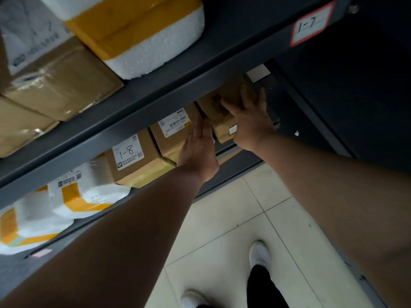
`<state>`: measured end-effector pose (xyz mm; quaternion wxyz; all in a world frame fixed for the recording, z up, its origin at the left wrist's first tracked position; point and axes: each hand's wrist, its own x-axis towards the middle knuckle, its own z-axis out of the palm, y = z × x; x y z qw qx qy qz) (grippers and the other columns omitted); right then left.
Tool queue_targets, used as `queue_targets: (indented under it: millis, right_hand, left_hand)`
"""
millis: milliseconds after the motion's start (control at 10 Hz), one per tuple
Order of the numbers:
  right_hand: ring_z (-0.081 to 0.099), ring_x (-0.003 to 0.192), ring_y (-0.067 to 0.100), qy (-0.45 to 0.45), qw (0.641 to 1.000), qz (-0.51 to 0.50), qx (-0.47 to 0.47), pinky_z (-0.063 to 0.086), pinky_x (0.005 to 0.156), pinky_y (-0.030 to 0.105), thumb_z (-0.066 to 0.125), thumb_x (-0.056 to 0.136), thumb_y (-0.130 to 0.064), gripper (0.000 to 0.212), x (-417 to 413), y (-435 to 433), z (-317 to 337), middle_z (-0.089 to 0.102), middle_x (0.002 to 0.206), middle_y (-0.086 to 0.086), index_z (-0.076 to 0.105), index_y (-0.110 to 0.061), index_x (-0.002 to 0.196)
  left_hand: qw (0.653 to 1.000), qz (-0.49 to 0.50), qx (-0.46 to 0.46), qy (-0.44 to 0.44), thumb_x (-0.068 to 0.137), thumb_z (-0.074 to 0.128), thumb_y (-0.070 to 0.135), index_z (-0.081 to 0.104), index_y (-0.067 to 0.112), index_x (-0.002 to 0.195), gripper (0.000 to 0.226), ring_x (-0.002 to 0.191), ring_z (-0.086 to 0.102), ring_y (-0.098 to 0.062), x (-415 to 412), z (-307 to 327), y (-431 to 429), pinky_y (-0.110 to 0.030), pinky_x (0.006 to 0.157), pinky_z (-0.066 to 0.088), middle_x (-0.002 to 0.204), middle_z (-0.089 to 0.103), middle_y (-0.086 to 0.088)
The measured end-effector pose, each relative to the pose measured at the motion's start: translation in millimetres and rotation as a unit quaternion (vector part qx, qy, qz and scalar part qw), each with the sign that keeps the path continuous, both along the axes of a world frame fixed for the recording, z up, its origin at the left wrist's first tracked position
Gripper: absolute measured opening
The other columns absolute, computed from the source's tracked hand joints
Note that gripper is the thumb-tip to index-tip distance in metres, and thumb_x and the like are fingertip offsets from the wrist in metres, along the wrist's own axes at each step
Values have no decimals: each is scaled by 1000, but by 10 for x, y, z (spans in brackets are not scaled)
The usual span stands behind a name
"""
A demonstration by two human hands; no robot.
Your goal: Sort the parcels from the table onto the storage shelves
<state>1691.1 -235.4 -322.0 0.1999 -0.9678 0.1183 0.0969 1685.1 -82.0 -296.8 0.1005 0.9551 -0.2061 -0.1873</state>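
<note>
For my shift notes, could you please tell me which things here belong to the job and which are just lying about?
In the job: small brown box, gripped by the right hand; left hand, flat beside the barcode-labelled box.
Just lying about: box marked 1-8; taped foam boxes; shelf tag 1-7.

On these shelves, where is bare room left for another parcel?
Upper shelf looks bare right of the taped foam box, above the 1-7 tag. Lower shelf is packed up to the small box the right hand holds; left hand fills the gap.
</note>
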Motion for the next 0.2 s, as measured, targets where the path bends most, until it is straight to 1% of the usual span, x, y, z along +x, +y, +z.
queue_targets:
  millis: [100,200]
  right_hand:
    - [-27,140,40,-6,998,9,-54,-10,109,53,66,73,-3,107,-103,43,34,-19,159,1,4,-47,149]
    - [-27,140,37,-28,994,20,-99,-16,108,53,67,70,-4,113,-300,107,30,-19,159,5,-3,-37,152]
  left_hand:
    - [1000,5,8,21,85,65,10,-3,9,154,97,149,8,-24,-40,63,16,-36,117,26,163,-6,-7]
    - [999,1,22,28,88,61,10,-5,9,154,93,150,0,-22,-112,97,50,-34,119,16,163,-5,-7]
